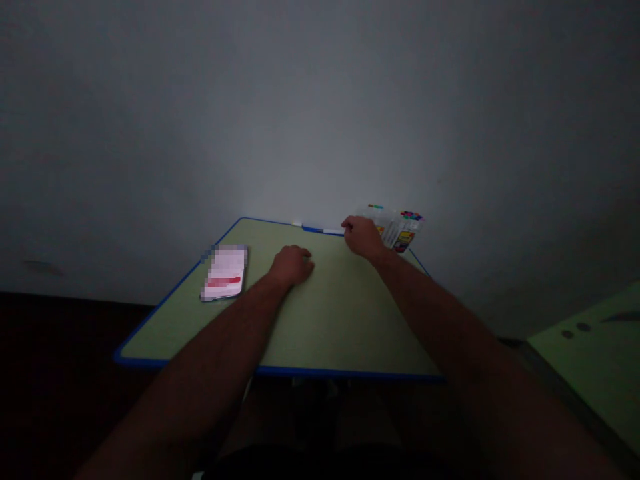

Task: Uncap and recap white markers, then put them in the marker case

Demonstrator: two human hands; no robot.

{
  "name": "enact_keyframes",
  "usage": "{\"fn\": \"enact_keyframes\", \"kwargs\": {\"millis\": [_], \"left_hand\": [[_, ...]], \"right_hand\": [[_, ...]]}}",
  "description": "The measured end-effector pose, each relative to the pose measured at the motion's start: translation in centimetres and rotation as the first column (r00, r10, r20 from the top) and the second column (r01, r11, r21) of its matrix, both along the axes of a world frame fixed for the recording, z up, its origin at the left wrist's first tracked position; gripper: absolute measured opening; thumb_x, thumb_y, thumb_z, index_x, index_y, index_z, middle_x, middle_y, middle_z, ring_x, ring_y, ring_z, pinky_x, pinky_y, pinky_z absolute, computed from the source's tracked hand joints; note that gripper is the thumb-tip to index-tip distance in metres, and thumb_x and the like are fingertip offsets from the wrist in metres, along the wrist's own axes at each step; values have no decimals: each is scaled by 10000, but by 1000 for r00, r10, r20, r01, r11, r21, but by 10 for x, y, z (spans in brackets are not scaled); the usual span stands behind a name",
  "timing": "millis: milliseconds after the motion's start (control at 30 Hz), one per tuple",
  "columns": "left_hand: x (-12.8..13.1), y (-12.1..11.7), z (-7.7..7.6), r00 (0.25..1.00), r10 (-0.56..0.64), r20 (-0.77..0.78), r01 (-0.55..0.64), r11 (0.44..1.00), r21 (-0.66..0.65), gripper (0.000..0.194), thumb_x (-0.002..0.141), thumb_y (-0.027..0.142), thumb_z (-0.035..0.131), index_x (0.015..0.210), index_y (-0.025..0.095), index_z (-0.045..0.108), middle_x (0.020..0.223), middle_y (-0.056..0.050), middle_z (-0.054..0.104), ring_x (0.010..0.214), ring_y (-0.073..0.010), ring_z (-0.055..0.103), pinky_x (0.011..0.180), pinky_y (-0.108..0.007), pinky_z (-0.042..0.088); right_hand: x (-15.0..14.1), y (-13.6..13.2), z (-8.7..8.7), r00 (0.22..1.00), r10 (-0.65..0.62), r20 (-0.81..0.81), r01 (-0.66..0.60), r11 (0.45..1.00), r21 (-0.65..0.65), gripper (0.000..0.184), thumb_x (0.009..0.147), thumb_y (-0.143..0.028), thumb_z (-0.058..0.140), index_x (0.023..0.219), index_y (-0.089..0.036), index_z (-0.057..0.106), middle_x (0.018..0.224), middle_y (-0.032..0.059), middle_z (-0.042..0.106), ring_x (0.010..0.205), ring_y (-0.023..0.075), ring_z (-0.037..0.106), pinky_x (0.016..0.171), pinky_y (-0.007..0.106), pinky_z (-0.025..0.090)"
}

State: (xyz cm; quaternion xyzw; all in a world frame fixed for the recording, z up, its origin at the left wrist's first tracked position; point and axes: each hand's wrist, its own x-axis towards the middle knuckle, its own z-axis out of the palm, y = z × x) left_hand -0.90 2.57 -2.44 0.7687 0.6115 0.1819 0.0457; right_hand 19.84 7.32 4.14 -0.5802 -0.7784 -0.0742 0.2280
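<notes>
My left hand rests on the pale green tabletop, its fingers loosely curved and apart, holding nothing. Farther back, my right hand is at the table's rear edge with its fingers curled together. At its fingertips ends a slim white marker-like stick, lying along that edge; whether the fingers grip it is hidden. A small white piece lies farther left on the same edge. Just right of my right hand stand a clear case of colored markers and a second clear case, partly covered by the hand.
A phone with a lit, blurred screen lies on the left of the blue-rimmed table. The table's back meets a grey wall. A light green surface with dark spots is at lower right. The room is dim.
</notes>
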Motion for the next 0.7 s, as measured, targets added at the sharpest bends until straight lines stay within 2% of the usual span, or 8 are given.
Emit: {"fn": "enact_keyframes", "kwargs": {"millis": [133,233,533,700], "left_hand": [[-1,1,0,998,25,-60,-24,999,22,424,857,418,560,1186,220,738,1250,-97,704,1177,-280,630,1011,-361,497],[0,0,0,995,40,-92,-37,999,36,404,853,430,559,1147,227,746,1230,-97,709,1150,-284,639,974,-365,507],[3,-6,3,993,86,-85,-84,996,21,399,876,438,544,1162,226,724,1231,-111,689,1189,-304,592,1004,-408,469],[1,-5,3,992,108,-71,-108,994,7,413,892,434,517,1173,195,704,1252,-130,669,1208,-321,572,1031,-456,444]], "right_hand": [[-23,8,-34,985,-32,168,58,986,-153,378,913,-136,468,1204,-184,705,1236,132,687,1125,231,648,960,302,478],[-34,19,-47,973,-70,219,112,976,-187,383,928,-138,463,1246,-158,674,1271,163,653,1137,251,653,941,320,505],[-39,68,-51,944,-200,261,273,919,-283,398,930,-170,519,1298,-76,638,1254,250,628,1183,339,643,937,405,540],[-36,82,-52,942,-243,231,308,901,-306,410,929,-170,526,1322,-90,614,1285,249,603,1202,349,630,950,445,538]]}}
